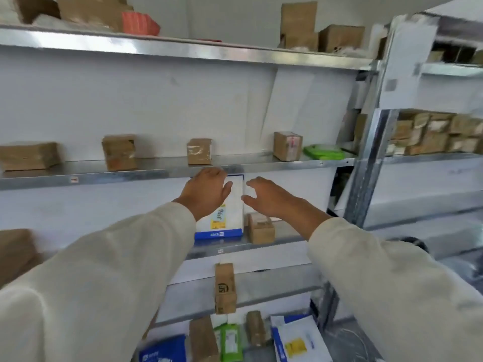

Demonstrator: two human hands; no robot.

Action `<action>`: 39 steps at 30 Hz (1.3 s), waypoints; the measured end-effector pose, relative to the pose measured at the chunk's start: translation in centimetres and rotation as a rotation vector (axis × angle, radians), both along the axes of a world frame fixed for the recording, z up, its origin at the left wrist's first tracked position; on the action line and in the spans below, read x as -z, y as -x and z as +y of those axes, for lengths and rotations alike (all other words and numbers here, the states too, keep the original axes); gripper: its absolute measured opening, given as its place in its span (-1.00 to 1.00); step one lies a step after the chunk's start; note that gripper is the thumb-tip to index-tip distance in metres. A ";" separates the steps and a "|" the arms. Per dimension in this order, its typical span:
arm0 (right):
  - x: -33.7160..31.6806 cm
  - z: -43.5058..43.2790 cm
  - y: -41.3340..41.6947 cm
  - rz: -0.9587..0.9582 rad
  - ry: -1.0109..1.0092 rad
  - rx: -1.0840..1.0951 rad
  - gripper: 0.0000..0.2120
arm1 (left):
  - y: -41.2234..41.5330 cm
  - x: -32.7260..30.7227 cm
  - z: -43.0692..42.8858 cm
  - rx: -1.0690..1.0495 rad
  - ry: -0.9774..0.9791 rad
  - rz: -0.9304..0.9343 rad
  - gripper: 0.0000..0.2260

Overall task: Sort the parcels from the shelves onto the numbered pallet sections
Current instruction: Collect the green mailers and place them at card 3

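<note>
A white parcel with a blue border [231, 218] stands upright on the middle shelf [285, 235], at the centre of the frame, its top reaching up to the front lip of the shelf above [130, 176]. Just to its right stands a small brown box [261, 228], near the parcel's edge. On the shelf above sits a spaced row of brown boxes [119, 152], with a green packet [324, 151] at the right end. Below centre a tall brown carton [225, 288] stands alone. At the bottom of the frame are a green pouch [231, 340] and a white-and-blue mailer [298, 340]. A second rack at the right edge holds stacked brown boxes [431, 134].

Both arms in pale sleeves reach forward from the lower corners. The left hand [206, 194] covers the parcel's upper left, fingers up towards its top edge and thumb spread to the right; it looks relaxed, not clasped, though contact cannot be told. The right hand [271, 197] hovers just beside the parcel's right edge, above the small brown box, fingers loosely curved, thumb apart, holding nothing.
</note>
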State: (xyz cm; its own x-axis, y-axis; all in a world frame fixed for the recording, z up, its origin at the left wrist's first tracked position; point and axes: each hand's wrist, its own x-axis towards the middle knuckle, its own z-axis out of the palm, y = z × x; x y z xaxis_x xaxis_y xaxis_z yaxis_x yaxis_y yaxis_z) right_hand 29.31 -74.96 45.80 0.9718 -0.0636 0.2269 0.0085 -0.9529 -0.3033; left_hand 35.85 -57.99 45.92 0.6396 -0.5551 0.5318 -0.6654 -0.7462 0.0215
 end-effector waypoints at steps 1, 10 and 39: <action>0.1 -2.1 0.6 0.003 0.001 0.031 -0.48 | 0.2 0.1 -2.3 0.029 0.018 0.005 -0.63; -0.1 -16.2 3.4 0.042 0.057 0.216 -0.43 | 0.0 -0.1 -18.0 0.213 -0.037 0.037 -0.63; -1.3 -43.6 -16.5 0.039 0.069 0.361 -0.70 | -19.4 -1.0 -47.4 0.212 -0.069 -0.010 -0.76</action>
State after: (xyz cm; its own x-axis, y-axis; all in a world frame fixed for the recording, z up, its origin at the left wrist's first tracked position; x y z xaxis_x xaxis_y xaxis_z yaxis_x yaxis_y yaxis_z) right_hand 45.78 -118.60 47.08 0.8976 -0.3898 0.2059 -0.3424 -0.9107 -0.2313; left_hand 55.27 -105.41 46.94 0.4997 -0.7120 0.4933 -0.8073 -0.5892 -0.0326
